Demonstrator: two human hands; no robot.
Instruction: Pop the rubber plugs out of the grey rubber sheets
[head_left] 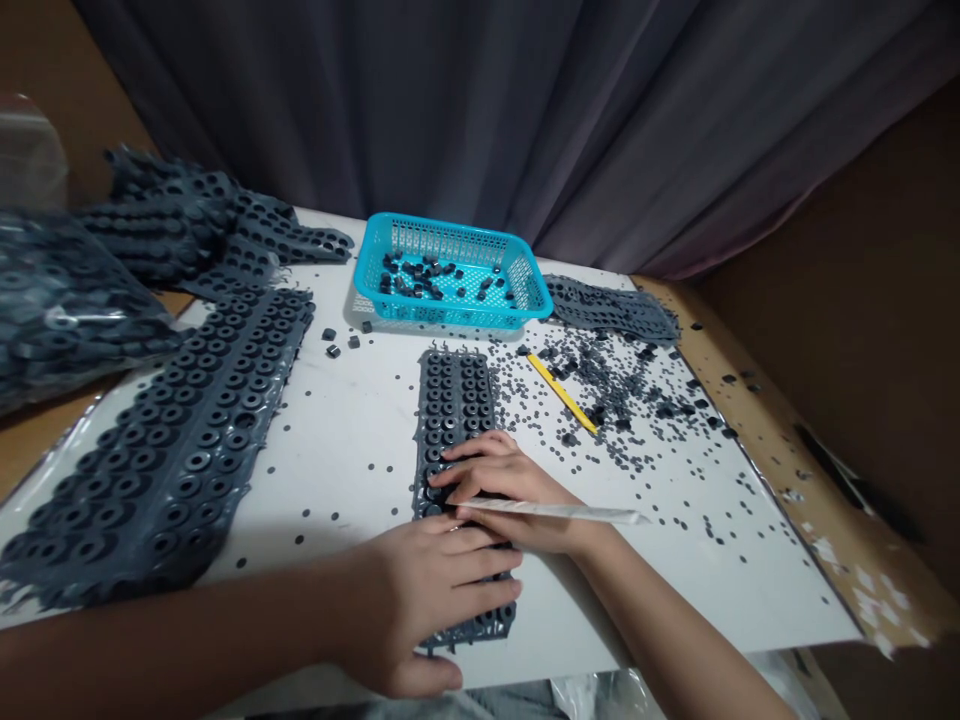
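A dark grey moulded rubber sheet [455, 390] with rows of round ring-shaped parts lies lengthwise in front of me. My left hand [431, 590] rests flat across its near half, fingers stretched out and a little apart. Just beyond it, my right hand [514, 490] bends over the middle of the sheet. A thin, pale, pointed stick [574, 511], perhaps wrapped in paper or tape, is held in that hand and sticks out to the right. Its working end is hidden under the fingers, near the rings.
A blue plastic basket [450, 320] with small black pieces stands at the back. A larger ringed sheet [202, 430] and a clear bag [67, 310] lie left. At right are a yellow cutter-like tool [561, 392], another sheet [611, 308] and scattered black discs [615, 385].
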